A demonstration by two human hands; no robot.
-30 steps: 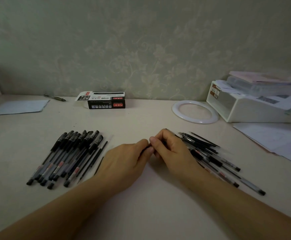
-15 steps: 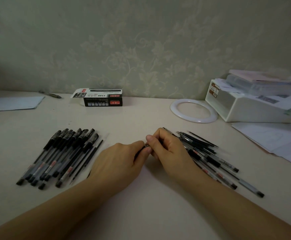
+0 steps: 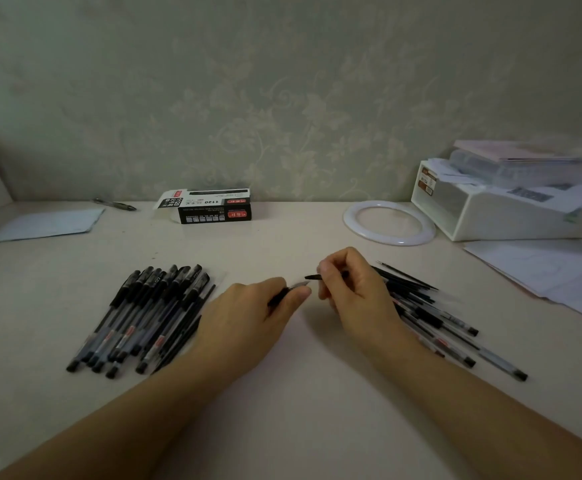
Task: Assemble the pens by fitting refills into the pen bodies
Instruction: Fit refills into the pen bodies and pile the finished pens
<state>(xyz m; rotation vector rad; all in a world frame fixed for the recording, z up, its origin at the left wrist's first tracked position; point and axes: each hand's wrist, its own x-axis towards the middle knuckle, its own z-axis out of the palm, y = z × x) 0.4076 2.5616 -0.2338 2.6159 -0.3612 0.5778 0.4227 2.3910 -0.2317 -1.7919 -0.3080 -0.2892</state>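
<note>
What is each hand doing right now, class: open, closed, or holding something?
Left hand: closed, gripping a pen body.
Right hand: closed, pinching a thin dark piece, likely a refill; what it is can't be told for sure.

On the desk (image 3: 303, 393), a row of capped pens (image 3: 144, 317) lay to the left, and a heap of pen bodies and refills (image 3: 435, 317) lay to the right. Between the two, the left hand (image 3: 248, 317) and the right hand (image 3: 355, 289) met near the middle, each pinching a pen part. Behind them, against the wall, stood a pen box (image 3: 210, 206), with a lone pen (image 3: 114, 204) and a sheet of paper (image 3: 47, 223) to its left. A ring (image 3: 388, 221) lay right of the box, a storage box (image 3: 511, 206) beyond it, loose papers (image 3: 552, 271) before that.
</note>
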